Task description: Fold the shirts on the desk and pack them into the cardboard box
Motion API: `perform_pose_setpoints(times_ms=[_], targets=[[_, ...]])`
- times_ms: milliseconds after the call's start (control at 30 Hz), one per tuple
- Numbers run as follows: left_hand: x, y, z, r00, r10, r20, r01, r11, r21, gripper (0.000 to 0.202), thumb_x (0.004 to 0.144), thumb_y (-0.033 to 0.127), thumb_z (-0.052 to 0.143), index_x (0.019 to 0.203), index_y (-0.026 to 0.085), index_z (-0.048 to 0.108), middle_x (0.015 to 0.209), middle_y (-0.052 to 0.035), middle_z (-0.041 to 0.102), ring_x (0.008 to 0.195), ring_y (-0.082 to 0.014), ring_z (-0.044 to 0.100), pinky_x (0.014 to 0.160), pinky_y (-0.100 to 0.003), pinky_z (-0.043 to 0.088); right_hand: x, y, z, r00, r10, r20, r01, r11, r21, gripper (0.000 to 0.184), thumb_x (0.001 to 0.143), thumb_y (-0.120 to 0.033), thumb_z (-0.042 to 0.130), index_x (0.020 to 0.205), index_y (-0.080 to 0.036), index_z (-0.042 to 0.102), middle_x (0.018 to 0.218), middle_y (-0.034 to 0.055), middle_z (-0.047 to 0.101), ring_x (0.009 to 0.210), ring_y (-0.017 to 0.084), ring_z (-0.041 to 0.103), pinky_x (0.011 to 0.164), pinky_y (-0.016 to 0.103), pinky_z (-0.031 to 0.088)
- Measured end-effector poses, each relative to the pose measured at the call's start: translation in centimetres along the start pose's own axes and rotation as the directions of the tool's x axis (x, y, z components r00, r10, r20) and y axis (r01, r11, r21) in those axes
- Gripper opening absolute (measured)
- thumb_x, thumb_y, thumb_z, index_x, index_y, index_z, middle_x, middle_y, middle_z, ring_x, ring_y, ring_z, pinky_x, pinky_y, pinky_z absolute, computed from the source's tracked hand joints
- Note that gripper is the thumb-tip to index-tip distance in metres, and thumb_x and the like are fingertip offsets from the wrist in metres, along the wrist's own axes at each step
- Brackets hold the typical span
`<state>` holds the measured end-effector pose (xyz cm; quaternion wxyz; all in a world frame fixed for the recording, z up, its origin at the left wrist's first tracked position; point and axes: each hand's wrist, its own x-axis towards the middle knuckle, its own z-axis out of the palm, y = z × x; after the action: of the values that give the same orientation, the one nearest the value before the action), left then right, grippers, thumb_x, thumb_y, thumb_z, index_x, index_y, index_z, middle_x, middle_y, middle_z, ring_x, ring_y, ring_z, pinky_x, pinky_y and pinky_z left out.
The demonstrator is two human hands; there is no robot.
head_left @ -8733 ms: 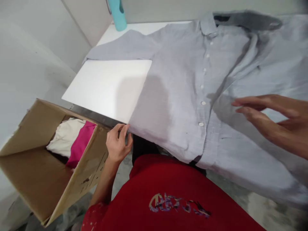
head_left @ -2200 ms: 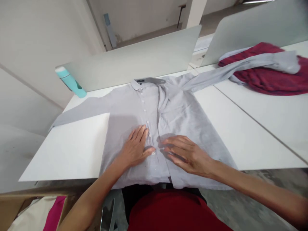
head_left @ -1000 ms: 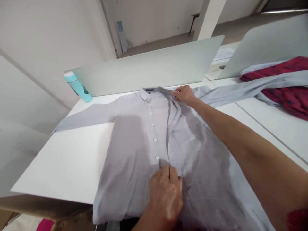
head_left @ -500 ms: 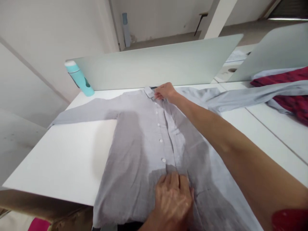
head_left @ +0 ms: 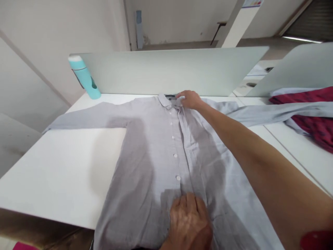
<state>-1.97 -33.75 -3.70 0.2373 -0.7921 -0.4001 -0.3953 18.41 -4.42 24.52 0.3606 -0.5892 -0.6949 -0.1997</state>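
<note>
A long-sleeved grey button-up shirt (head_left: 143, 146) lies face up with its collar toward the back. White buttons run down the front, and the placket edges lie partly apart. My left hand (head_left: 188, 218), low on the shirt front, has its fingers curled closed on the placket; the fingertips are hidden. My right hand (head_left: 189, 99) reaches across to the collar and is closed on its right-hand side, the thumb hidden. A dark label shows inside the neck.
Under the shirt is a white table (head_left: 65, 166). A frosted divider (head_left: 166, 73) runs along the back, with a turquoise bottle (head_left: 87, 80) at its left end. Red and dark patterned cloth (head_left: 317, 128) lies at the right, partly under the shirt's sleeve.
My right hand has moved from the collar's middle to its right-hand side, uncovering the neck opening and label. My left hand stays on the lower placket. The view has shifted slightly.
</note>
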Motion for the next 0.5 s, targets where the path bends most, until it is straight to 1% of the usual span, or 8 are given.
perform_pose_setpoints(times_ms=[67, 133, 200, 267, 333, 400, 433, 500], targets=[[0.1, 0.2, 0.1, 0.998, -0.028, -0.049, 0.027, 0.999, -0.020, 0.028, 0.072, 0.005, 0.068, 0.080, 0.024, 0.050, 0.073, -0.0012, 0.059, 0.062, -0.0200, 0.060, 0.059, -0.034, 0.052, 0.1, -0.5, 1.0, 0.992, -0.082, 0.097, 0.093, 0.988, -0.121, 0.058, 0.084, -0.005, 0.057, 0.137, -0.022, 0.073, 0.147, 0.0099, 0.067, 0.126, 0.030, 0.066, 0.109, 0.042, 0.052], [0.2, 0.2, 0.0, 0.996, -0.036, -0.085, 0.032, 0.998, -0.044, 0.031, 0.070, 0.004, 0.067, 0.080, 0.024, 0.047, 0.071, -0.0008, 0.058, 0.060, -0.0191, 0.059, 0.056, -0.033, 0.050, 0.2, -0.7, 1.8, 0.983, -0.107, 0.151, 0.131, 0.978, -0.160, 0.061, 0.082, -0.005, 0.060, 0.140, -0.023, 0.071, 0.147, 0.0102, 0.067, 0.126, 0.031, 0.066, 0.106, 0.041, 0.052], [0.4, 0.2, -0.1, 0.994, -0.021, -0.112, 0.013, 0.997, -0.074, 0.032, 0.070, 0.003, 0.065, 0.081, 0.025, 0.045, 0.070, 0.0005, 0.058, 0.056, -0.0169, 0.058, 0.051, -0.031, 0.046, 0.3, -0.7, 2.2, 0.979, -0.111, 0.172, 0.143, 0.972, -0.186, 0.057, 0.082, -0.007, 0.061, 0.136, -0.022, 0.073, 0.144, 0.0118, 0.069, 0.125, 0.032, 0.067, 0.102, 0.041, 0.053], [0.6, 0.2, -0.2, 0.993, -0.005, -0.114, -0.008, 0.993, -0.115, 0.032, 0.070, 0.004, 0.063, 0.085, 0.025, 0.044, 0.071, 0.0016, 0.059, 0.053, -0.0159, 0.057, 0.048, -0.031, 0.041, 0.4, -0.6, 2.2, 0.977, -0.115, 0.178, 0.154, 0.963, -0.220, 0.048, 0.085, -0.010, 0.058, 0.129, -0.019, 0.076, 0.139, 0.0139, 0.070, 0.124, 0.033, 0.066, 0.100, 0.041, 0.052], [0.7, 0.2, -0.3, 0.995, 0.002, -0.095, -0.020, 0.983, -0.184, 0.032, 0.070, 0.005, 0.061, 0.089, 0.025, 0.045, 0.072, 0.0017, 0.061, 0.051, -0.0168, 0.059, 0.045, -0.033, 0.038, 0.5, -0.3, 1.8, 0.977, -0.114, 0.179, 0.158, 0.955, -0.250, 0.041, 0.089, -0.012, 0.055, 0.122, -0.017, 0.079, 0.133, 0.0156, 0.072, 0.122, 0.034, 0.066, 0.098, 0.041, 0.050], [0.6, 0.2, -0.5, 0.998, -0.023, -0.056, 0.006, 0.958, -0.286, 0.031, 0.070, 0.007, 0.060, 0.090, 0.025, 0.045, 0.071, 0.0018, 0.062, 0.049, -0.0175, 0.060, 0.044, -0.034, 0.036, 0.7, -0.1, 1.4, 0.980, -0.118, 0.161, 0.161, 0.946, -0.282, 0.039, 0.091, -0.015, 0.052, 0.118, -0.017, 0.080, 0.129, 0.0151, 0.073, 0.118, 0.033, 0.067, 0.097, 0.039, 0.049], [0.5, 0.1, -0.8, 0.999, -0.033, -0.028, 0.021, 0.937, -0.348, 0.029, 0.072, 0.008, 0.061, 0.089, 0.026, 0.046, 0.070, 0.0022, 0.063, 0.048, -0.0171, 0.059, 0.044, -0.034, 0.036, 0.8, 0.0, 1.1, 0.981, -0.128, 0.144, 0.166, 0.941, -0.296, 0.039, 0.092, -0.016, 0.051, 0.118, -0.018, 0.080, 0.128, 0.0143, 0.073, 0.116, 0.032, 0.067, 0.095, 0.038, 0.049], [0.3, -0.2, -1.7, 0.997, -0.037, 0.064, 0.063, 0.881, -0.469, 0.024, 0.078, 0.011, 0.064, 0.091, 0.025, 0.050, 0.067, 0.0037, 0.064, 0.049, -0.0155, 0.060, 0.047, -0.031, 0.040, 1.1, -0.1, 0.7, 0.981, -0.162, 0.107, 0.188, 0.930, -0.314, 0.039, 0.094, -0.017, 0.050, 0.120, -0.019, 0.080, 0.128, 0.0128, 0.073, 0.113, 0.030, 0.068, 0.093, 0.037, 0.049]])
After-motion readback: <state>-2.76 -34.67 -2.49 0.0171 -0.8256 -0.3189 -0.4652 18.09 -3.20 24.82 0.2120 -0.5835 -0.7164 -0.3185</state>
